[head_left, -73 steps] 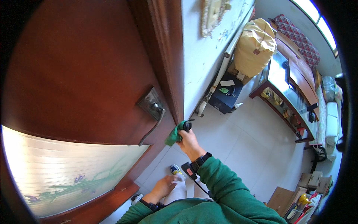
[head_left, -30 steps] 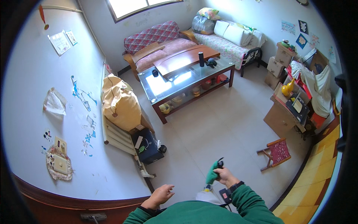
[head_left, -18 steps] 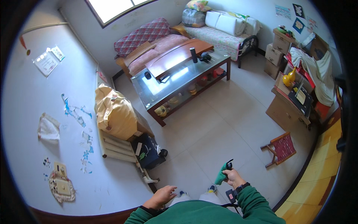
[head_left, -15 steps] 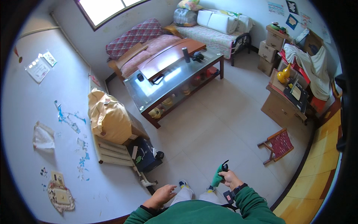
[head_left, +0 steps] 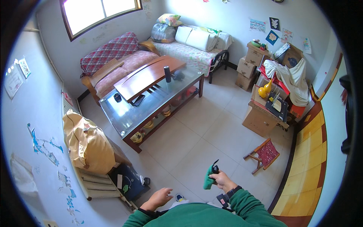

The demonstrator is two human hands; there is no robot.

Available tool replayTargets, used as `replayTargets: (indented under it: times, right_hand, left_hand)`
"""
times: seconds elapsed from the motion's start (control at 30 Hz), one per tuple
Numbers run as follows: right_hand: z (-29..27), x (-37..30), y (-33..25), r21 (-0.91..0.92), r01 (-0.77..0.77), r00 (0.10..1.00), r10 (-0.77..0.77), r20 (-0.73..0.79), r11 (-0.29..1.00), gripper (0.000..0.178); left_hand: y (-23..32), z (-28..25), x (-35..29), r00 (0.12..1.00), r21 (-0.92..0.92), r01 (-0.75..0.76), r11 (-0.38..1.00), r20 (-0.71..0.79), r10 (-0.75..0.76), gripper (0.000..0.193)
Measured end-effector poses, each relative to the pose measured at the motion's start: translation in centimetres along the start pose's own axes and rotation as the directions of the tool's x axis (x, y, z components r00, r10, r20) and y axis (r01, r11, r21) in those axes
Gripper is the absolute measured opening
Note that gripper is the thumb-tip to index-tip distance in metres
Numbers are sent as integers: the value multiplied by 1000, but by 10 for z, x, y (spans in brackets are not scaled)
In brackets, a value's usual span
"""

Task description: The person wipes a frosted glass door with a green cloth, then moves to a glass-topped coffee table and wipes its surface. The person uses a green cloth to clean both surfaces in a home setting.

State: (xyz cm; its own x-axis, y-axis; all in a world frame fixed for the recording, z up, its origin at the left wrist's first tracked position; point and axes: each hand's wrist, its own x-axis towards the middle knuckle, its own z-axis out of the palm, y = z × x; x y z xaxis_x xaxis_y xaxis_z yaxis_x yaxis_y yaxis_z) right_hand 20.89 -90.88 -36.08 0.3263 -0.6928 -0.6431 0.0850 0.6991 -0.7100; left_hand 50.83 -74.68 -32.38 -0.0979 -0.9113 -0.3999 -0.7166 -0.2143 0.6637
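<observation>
My right hand (head_left: 225, 182) is closed around a green and black cordless power tool (head_left: 208, 179), held out in front of me above the floor. It has a green body with a thin black piece sticking up from its top. A dark block (head_left: 222, 200) with a pinkish label shows just below the wrist, perhaps the tool's battery; the grip itself is hidden by my fingers. Nothing is in my left hand (head_left: 160, 197), which hovers at waist height with its fingers apart. Both arms wear green sleeves.
A glass-topped coffee table (head_left: 113, 119) bearing a wooden board (head_left: 151, 75) stands ahead, before a pink sofa (head_left: 109, 81). A folding stool (head_left: 266, 154) sits to the right, near a cardboard box (head_left: 259, 120). A tan bag (head_left: 89, 143) and dark box (head_left: 130, 181) are at left.
My view has tilted up and turned, so the room's furniture sits lower and further left in the picture. My right hand still grips the tool; my left stays open.
</observation>
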Motion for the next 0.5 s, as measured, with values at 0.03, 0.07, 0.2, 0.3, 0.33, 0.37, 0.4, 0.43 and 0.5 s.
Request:
replayTargets:
  times: [0.03,0.07,0.2,0.3,0.33,0.37,0.4,0.43,0.5]
  right_hand:
    - [13,3,0,-11,-11,1000,11,-16,1000,25]
    - [23,6,0,-34,-43,999,43,-6,998,25]
    - [46,13,2,-78,-101,995,102,4,992,27]
    - [46,17,-4,-70,-134,989,129,-71,988,29]
    - [45,20,-7,-70,-120,990,114,-77,990,29]
    - [44,23,-10,-66,-111,991,105,-89,992,29]
    - [43,26,-13,-62,-103,990,96,-100,993,30]
    - [42,31,-17,-45,-106,990,101,-95,993,29]
    - [44,42,-22,-63,-117,990,112,-85,991,29]
  left_hand:
    - [-9,-7,0,1000,-7,9,1000,3,-9,41]
    - [-19,-13,0,1000,-11,22,1000,9,-22,41]
    - [-55,-30,4,998,-19,60,998,4,-60,42]
    - [-71,-39,13,996,-34,84,996,19,-83,42]
    - [-74,-42,16,997,-49,74,996,12,-73,42]
    - [-77,-45,19,998,-58,69,996,8,-68,42]
    - [-78,-48,22,997,-62,74,995,12,-73,41]
    - [-79,-51,26,998,-63,59,996,-1,-59,41]
    - [-80,-57,34,999,-49,51,998,-11,-52,41]
